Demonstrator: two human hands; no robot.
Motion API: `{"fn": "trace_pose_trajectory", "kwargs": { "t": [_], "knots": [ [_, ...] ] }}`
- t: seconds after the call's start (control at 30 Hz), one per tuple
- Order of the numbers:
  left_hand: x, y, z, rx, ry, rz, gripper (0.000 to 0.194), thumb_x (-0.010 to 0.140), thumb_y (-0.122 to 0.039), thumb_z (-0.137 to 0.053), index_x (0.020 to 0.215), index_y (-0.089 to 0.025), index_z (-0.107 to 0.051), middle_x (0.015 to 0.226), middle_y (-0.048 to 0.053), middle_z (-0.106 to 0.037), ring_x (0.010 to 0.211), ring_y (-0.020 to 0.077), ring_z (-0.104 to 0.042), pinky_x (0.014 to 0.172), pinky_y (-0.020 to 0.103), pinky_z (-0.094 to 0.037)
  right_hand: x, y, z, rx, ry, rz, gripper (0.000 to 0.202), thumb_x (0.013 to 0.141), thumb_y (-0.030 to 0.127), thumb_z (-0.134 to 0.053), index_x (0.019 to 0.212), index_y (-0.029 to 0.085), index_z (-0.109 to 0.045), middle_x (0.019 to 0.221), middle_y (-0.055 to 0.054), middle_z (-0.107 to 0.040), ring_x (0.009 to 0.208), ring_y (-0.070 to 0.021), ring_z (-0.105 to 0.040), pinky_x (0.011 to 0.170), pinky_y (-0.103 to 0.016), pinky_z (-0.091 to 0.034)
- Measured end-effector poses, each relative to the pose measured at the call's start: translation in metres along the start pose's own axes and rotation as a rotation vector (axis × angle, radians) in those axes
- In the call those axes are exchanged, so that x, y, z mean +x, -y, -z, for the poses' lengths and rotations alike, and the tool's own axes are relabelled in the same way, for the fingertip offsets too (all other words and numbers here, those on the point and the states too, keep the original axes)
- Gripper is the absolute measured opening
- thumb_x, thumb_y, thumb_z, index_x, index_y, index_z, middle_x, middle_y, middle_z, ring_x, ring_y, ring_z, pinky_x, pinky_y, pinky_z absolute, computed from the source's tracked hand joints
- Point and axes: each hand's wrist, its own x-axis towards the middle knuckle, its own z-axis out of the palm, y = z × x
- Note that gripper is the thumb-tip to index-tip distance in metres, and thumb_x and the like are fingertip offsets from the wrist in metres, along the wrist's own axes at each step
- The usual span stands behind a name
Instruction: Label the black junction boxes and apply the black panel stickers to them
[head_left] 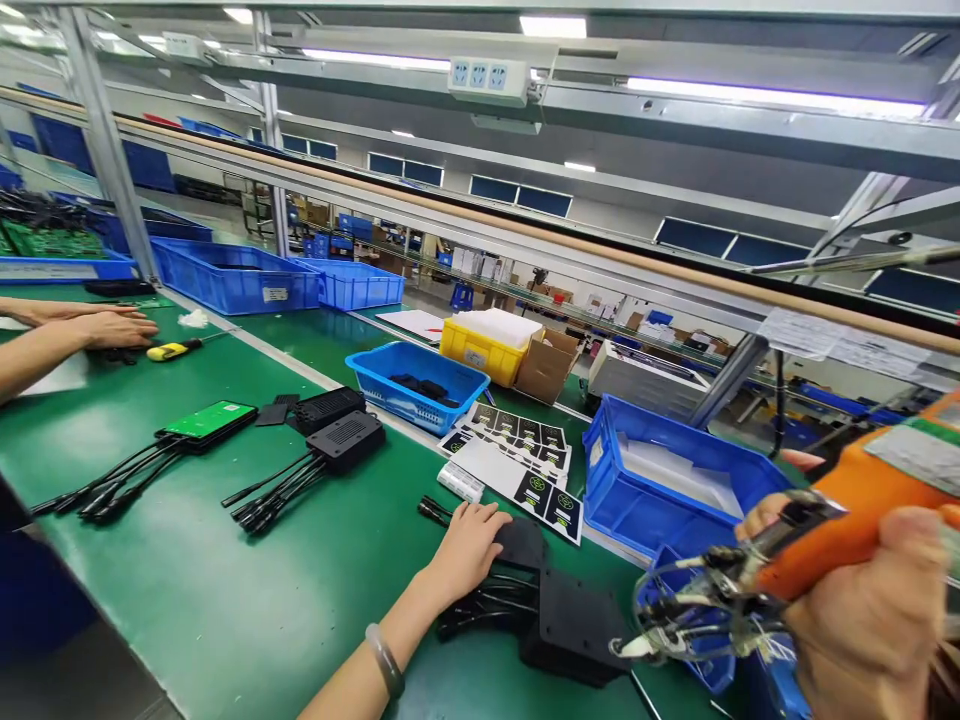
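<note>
My left hand (466, 550), with a bracelet at the wrist, lies with fingers stretched over the edge of a black plastic box (521, 543). Black cables (491, 603) run out beneath it. Right beside this stands another black box (581, 620) with small holes in its top. My right hand (870, 620) is wrapped round an orange gun-shaped tool (847, 500), blurred, with wires and clear tubing at its front. The tool's white tip (622, 648) is at the corner of the second box; I cannot tell if they touch.
Further left lie a black cabled box (345, 440) and a green-topped unit (206, 422). Printed label sheets (536, 480), a light-blue basket (416, 412) and a blue bin (600, 480) stand behind. A co-worker's hands (112, 328) are near a yellow-handled screwdriver (174, 350).
</note>
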Motion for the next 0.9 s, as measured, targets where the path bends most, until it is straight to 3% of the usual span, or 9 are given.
{"fn": "trace_pose_trajectory", "kwargs": {
  "t": [0.07,0.13,0.27,0.33,0.5,0.67,0.9],
  "knots": [
    [-0.003,-0.011,-0.004,-0.035,0.02,-0.061,0.036,0.09,-0.015,-0.061,0.126,-0.02,-0.059,0.132,0.01,-0.06,0.122,0.0265,-0.053,0.108,0.046,-0.04,-0.002,-0.011,0.002,0.006,-0.006,-0.012,0.052,0.08,0.061,-0.048,0.105,0.019,-0.067,0.062,-0.003,-0.057,0.04,-0.0172,-0.048,0.03,-0.03,-0.031],
    [-0.007,-0.023,-0.009,-0.087,0.058,-0.154,0.044,0.088,-0.035,-0.07,0.129,-0.024,-0.059,0.134,0.009,-0.059,0.123,0.0249,-0.053,0.107,0.04,-0.042,-0.003,-0.023,0.004,0.015,0.037,-0.037,0.06,0.076,0.065,-0.052,0.108,0.016,-0.066,0.059,-0.003,-0.058,0.038,-0.0175,-0.048,0.029,-0.028,-0.029],
    [-0.016,-0.039,-0.021,-0.12,0.144,-0.309,0.08,0.067,-0.065,-0.079,0.134,-0.026,-0.06,0.144,0.015,-0.05,0.133,0.0371,-0.042,0.112,0.056,-0.036,-0.005,-0.043,0.007,0.004,0.045,-0.071,0.075,0.069,0.074,-0.05,0.111,0.013,-0.065,0.054,-0.001,-0.057,0.032,-0.0164,-0.045,0.027,-0.026,-0.027],
    [-0.018,-0.042,-0.027,-0.092,0.174,-0.316,0.075,0.067,-0.062,-0.08,0.13,-0.027,-0.063,0.146,0.017,-0.047,0.135,0.0405,-0.039,0.111,0.06,-0.034,-0.007,-0.049,0.007,0.018,0.045,-0.094,0.076,0.07,0.074,-0.049,0.111,0.012,-0.065,0.053,0.0,-0.056,0.031,-0.0156,-0.044,0.028,-0.026,-0.029],
    [-0.02,-0.042,-0.038,-0.093,0.174,-0.254,0.058,0.069,-0.042,-0.087,0.122,-0.027,-0.07,0.144,0.016,-0.05,0.131,0.0377,-0.048,0.11,0.055,-0.04,-0.013,-0.06,0.013,-0.006,0.057,-0.11,0.06,0.076,0.064,-0.054,0.107,0.014,-0.066,0.056,-0.001,-0.058,0.037,-0.0153,-0.046,0.034,-0.029,-0.037],
    [-0.02,-0.043,-0.04,-0.096,0.22,-0.189,0.058,0.069,-0.041,-0.086,0.123,-0.026,-0.069,0.147,0.018,-0.047,0.134,0.0374,-0.046,0.111,0.053,-0.039,-0.021,-0.067,0.016,-0.074,0.048,-0.043,0.059,0.076,0.066,-0.054,0.105,0.015,-0.065,0.056,-0.003,-0.059,0.04,-0.0184,-0.049,0.033,-0.029,-0.036],
    [-0.02,-0.044,-0.039,-0.082,0.196,-0.204,0.057,0.07,-0.039,-0.086,0.123,-0.028,-0.069,0.146,0.017,-0.048,0.131,0.0378,-0.049,0.107,0.053,-0.044,-0.033,-0.066,0.017,0.063,0.045,-0.133,0.06,0.066,0.061,-0.057,0.106,0.017,-0.063,0.054,-0.002,-0.057,0.039,-0.0198,-0.048,0.032,-0.03,-0.035]
  ]
}}
